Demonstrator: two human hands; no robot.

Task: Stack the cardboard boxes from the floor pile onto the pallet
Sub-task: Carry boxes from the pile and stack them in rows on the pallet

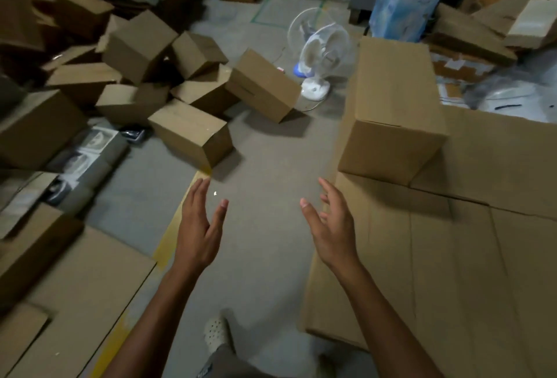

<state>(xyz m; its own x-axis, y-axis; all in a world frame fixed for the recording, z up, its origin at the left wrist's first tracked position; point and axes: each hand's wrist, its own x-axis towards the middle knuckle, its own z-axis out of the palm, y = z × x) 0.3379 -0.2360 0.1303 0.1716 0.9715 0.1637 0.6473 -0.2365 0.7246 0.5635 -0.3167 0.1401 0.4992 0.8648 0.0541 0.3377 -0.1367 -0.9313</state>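
Cardboard boxes are heaped on the floor at left (a single box is set on the cardboard sheet, right), with left hand and right hand held out, palms facing, fingers spread, empty.

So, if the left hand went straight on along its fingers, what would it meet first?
Probably the nearest brown cardboard box: its near corner lies just beyond the fingertips of the open left hand. Depth is unclear from one view.

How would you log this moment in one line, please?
left hand open, empty | right hand open, empty | nearest pile box untouched | stacked boxes at right
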